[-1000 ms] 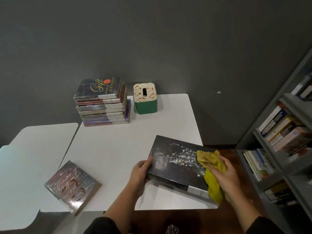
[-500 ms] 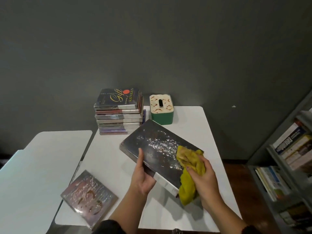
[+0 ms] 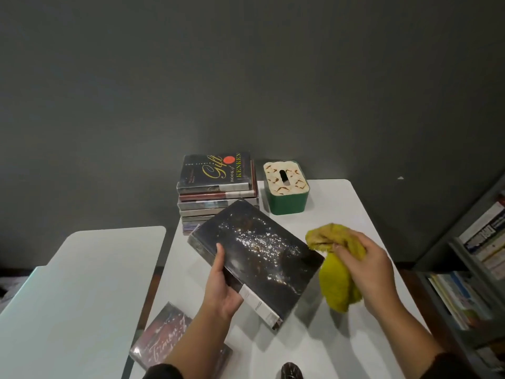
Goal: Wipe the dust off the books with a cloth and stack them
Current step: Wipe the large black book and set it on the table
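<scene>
I see the dark book (image 3: 257, 258) lifted above the white counter (image 3: 341, 348), tilted, with white dust specks across its cover. My left hand (image 3: 222, 289) grips its spine edge, thumb lying on the cover. My right hand (image 3: 367, 269) is closed around the yellow cloth (image 3: 337, 274), just beside the book's right corner; I cannot tell if cloth and book touch. Behind stands the stack of books (image 3: 217, 191), and next to it a green tissue box (image 3: 285, 186). One more book (image 3: 161, 337) lies flat near my left forearm. A bookshelf (image 3: 481, 258) is at the right.
</scene>
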Motion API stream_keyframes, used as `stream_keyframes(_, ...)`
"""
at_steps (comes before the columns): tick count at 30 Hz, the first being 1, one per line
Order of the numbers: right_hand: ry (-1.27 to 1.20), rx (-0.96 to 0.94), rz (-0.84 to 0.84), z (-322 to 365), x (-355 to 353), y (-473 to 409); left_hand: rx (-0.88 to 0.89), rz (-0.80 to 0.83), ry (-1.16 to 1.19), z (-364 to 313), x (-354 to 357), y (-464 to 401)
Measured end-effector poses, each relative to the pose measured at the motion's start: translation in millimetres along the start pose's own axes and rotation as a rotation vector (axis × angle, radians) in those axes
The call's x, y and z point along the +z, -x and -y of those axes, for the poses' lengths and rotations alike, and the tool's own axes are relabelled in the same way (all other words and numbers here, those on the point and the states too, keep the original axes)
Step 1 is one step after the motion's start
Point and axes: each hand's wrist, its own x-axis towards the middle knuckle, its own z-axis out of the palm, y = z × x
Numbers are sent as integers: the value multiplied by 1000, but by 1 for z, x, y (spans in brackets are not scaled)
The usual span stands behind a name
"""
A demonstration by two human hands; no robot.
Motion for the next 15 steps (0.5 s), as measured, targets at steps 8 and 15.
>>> stream_keyframes(8, 237, -145, 235, 6, 62, 35, -81, 90, -60, -7, -1, -7)
stream_keyframes(15, 307, -333, 230, -2, 45, 16, -125, 50, -48, 5, 14, -2)
